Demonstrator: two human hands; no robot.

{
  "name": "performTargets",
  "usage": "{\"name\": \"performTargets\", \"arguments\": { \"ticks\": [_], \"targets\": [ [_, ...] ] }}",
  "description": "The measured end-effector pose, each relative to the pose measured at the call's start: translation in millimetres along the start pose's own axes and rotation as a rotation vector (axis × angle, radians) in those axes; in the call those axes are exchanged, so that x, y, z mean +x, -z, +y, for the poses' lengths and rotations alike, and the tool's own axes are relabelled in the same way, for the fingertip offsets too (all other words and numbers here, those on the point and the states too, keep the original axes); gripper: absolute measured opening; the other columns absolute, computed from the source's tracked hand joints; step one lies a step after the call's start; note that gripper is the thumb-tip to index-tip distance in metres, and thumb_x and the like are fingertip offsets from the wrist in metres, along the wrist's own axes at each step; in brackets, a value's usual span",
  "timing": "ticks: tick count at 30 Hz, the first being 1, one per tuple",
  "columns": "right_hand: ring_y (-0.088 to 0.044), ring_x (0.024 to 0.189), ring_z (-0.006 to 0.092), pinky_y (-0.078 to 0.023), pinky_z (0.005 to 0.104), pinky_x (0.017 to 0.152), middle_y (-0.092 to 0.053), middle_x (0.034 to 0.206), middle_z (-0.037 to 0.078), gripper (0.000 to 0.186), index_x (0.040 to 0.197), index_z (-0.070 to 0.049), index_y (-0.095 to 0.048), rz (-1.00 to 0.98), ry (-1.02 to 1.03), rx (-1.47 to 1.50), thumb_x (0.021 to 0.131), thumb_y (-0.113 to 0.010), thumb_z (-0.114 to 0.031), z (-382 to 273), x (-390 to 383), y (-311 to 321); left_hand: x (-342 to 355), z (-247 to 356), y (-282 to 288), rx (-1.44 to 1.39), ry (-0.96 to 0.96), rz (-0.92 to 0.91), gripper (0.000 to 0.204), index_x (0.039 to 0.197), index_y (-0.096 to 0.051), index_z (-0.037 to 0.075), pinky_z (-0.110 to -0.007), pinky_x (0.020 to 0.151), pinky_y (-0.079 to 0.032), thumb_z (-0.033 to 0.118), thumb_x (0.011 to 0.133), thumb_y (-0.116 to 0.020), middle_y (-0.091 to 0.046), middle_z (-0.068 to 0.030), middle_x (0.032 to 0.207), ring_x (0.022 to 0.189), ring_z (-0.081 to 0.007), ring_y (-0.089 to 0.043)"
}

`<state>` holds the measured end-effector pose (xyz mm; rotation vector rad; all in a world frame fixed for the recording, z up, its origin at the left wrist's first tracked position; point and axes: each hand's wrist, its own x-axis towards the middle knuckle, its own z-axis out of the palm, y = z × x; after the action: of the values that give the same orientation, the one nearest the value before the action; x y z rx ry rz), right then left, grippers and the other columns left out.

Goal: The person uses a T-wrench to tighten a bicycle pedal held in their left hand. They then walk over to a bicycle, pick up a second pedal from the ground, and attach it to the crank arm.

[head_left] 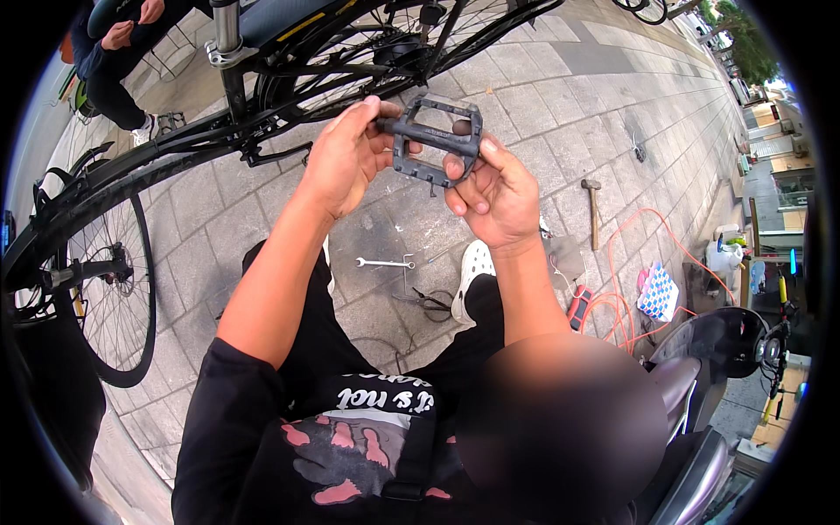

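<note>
1. A flat bicycle pedal [435, 140] sits above the middle of the view, held up between both hands over the paved ground. It is dark grey, a matte rectangular frame with open windows through it and small studs along its edges.
2. The left hand [344, 157] is at 9 o'clock of the pedal. Its fingers are closed on the short round axle stub that sticks out of the pedal's left side, thumb on top.
3. The right hand [492, 194] is at 5 o'clock of the pedal. It is clamped on the pedal's lower right corner, thumb pressed against the frame's face and fingers curled behind.
4. A bicycle [262, 52] with a dark tube frame and thin wire spokes crosses the view from 9 to 12 o'clock, behind the hands.
5. On the grey square paving stones [560, 96], a shiny metal wrench [385, 262] lies at 6 o'clock of the pedal, with dark pliers [429, 303] just below it.
6. A hammer [593, 210] with a wooden handle lies at 3 o'clock, well apart from the hands.
7. An orange cable [643, 254] loops over the stones at 4 o'clock.
8. Another person [109, 52] in dark clothes sits at 10 o'clock.
</note>
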<state>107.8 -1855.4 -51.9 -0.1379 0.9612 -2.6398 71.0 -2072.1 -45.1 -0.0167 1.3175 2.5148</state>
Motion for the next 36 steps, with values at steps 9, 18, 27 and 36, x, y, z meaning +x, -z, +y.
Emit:
{"name": "performTargets", "arguments": {
  "ticks": [9, 18, 27, 36],
  "targets": [
    [-0.040, 0.045, 0.0084, -0.046, 0.0309, 0.052, -0.066, 0.088, 0.010, 0.034, 0.129, -0.003, -0.061, 0.102, 0.005, 0.023, 0.104, -0.052, -0.024, -15.3, -16.1, 6.9, -6.6, -1.5, 6.4, 0.532, -0.145, -0.210, 0.038, 0.132, -0.058, -0.003, -0.026, 0.061, -0.054, 0.025, 0.108, -0.058, -0.067, -0.0096, 0.097, 0.075, -0.0144, -0.067],
    [-0.062, 0.082, 0.0153, -0.055, 0.0322, 0.071, -0.066, 0.122, 0.016, 0.039, 0.132, 0.004, -0.060, 0.110, 0.233, -0.455, 0.094, -0.059, -0.004, -6.5, -14.3, 23.6, -0.8, -1.7, 5.0, 0.742, -0.165, 0.014, 0.042, 0.093, -0.063, 0.002, -0.025, 0.048, -0.044, 0.039, 0.109, -0.054, -0.059, -0.0023, 0.070, 0.054, -0.0092, -0.056],
    [-0.065, 0.096, 0.0158, -0.054, 0.0312, 0.078, -0.068, 0.108, 0.011, 0.040, 0.135, 0.006, -0.060, 0.426, -0.093, -0.549, 0.098, -0.061, -0.011, -24.7, -12.3, 17.9, 7.3, -11.3, 15.0, 0.797, -0.300, 0.103, 0.050, 0.086, -0.062, 0.005, -0.023, 0.045, -0.035, 0.048, 0.108, -0.052, -0.045, 0.0053, 0.063, 0.049, -0.0042, -0.040],
    [-0.067, 0.096, 0.0191, -0.054, 0.0310, 0.082, -0.071, 0.117, 0.013, 0.018, 0.104, 0.005, -0.070, 0.143, 0.576, -0.993, 0.098, -0.059, -0.007, -18.2, -12.5, 46.2, 8.1, -10.4, 19.1, 0.750, -0.286, 0.099, 0.048, 0.083, -0.063, 0.006, -0.023, 0.048, -0.027, 0.046, 0.109, -0.053, -0.043, 0.0084, 0.065, 0.054, -0.0023, -0.034]
  ]
}}
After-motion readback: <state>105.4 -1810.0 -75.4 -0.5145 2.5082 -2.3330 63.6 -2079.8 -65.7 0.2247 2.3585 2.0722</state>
